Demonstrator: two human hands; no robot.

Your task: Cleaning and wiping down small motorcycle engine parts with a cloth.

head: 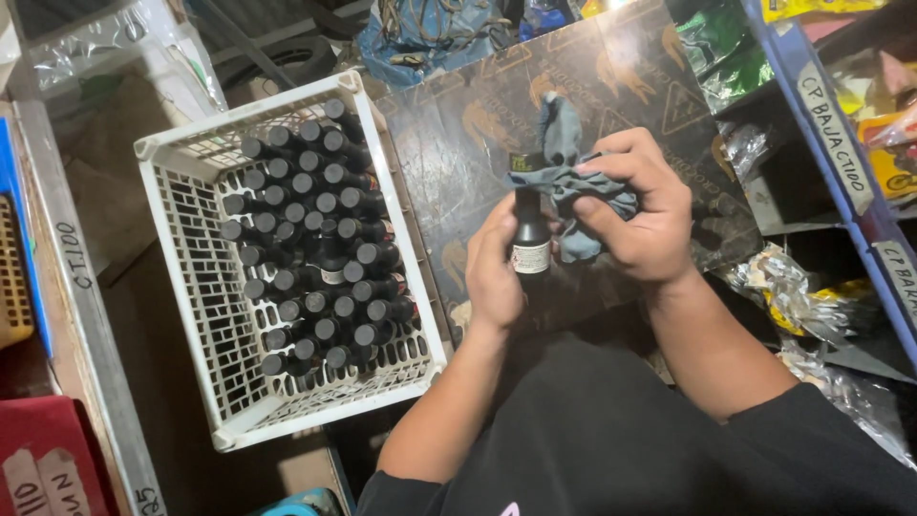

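Head view: the left hand has its grip closed around a small black bottle, just right of the white crate. The right hand pinches a grey-blue cloth against the bottle's top. Many capped bottles already fill the crate's right half; its left half is bare.

The bottle looked glossy black plastic with a paper label; the rag at its one o'clock was soft, matt cloth; the crate was white plastic.

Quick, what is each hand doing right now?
Left hand: closed around a small black bottle.
Right hand: closed on a blue-grey cloth, pressed to the bottle's top.
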